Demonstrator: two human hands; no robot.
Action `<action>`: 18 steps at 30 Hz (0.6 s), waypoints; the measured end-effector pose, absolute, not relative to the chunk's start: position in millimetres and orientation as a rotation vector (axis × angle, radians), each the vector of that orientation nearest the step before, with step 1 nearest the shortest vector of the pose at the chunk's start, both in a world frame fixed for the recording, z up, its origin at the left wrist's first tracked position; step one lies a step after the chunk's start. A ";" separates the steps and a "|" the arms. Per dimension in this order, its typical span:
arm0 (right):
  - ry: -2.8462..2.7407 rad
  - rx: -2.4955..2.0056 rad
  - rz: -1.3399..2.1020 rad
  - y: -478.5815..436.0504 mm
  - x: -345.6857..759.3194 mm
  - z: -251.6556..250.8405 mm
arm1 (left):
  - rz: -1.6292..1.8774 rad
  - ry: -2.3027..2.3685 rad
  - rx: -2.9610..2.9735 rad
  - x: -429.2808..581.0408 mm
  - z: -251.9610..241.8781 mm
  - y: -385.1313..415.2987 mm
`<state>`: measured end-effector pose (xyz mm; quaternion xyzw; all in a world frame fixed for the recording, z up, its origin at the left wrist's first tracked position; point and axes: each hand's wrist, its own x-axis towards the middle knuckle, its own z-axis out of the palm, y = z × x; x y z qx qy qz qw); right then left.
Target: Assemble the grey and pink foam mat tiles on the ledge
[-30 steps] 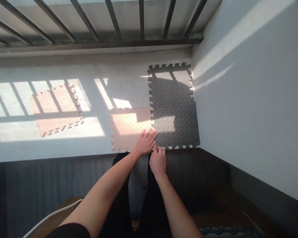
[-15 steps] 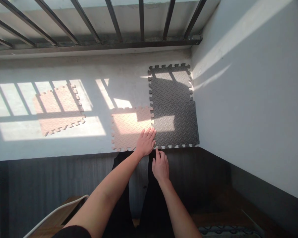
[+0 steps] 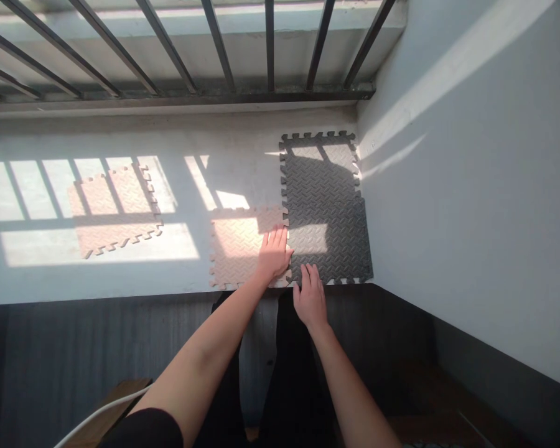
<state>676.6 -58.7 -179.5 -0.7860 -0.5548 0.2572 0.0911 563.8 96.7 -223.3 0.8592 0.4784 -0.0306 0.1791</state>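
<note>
My left hand (image 3: 274,254) lies flat with fingers stretched out on the right side of a pink foam mat tile (image 3: 236,249), by its seam with a dark grey tile. My right hand (image 3: 311,292) rests its fingertips on the front edge of that near grey foam tile (image 3: 338,239), and its fingers are extended. Behind it, a second grey foam tile (image 3: 317,171) adjoins it. The tiles have toothed puzzle edges and a raised tread pattern. Part of the pink-grey seam is hidden under my left hand.
Another pink foam tile (image 3: 116,211) lies apart and turned at an angle on the white ledge (image 3: 177,274). Dark metal bars (image 3: 224,96) run along the back. A white wall (image 3: 457,199) bounds the right side. Below the ledge is a dark floor (image 3: 98,342).
My left hand has shifted slightly away from me along the pink tile. My right hand has moved right and forward, from near the seam onto the grey tile's front edge.
</note>
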 end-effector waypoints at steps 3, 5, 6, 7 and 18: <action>-1.690 -2.362 0.741 -25.8 692.7 -189.2 | -0.035 1.360 2.414 579.3 -228.3 124.2; -1.713 -2.388 0.715 -6.5 700.8 -196.6 | -0.019 1.365 2.390 584.2 -231.0 134.3; -1.720 -2.405 0.707 0.8 703.6 -200.7 | -0.012 1.367 2.382 585.1 -231.8 136.7; -1.725 -2.423 0.705 6.2 705.4 -205.0 | -0.006 1.365 2.381 585.3 -232.3 137.6; -1.799 -2.529 0.754 8.9 702.2 -229.1 | -0.009 1.471 2.315 611.8 -237.2 141.8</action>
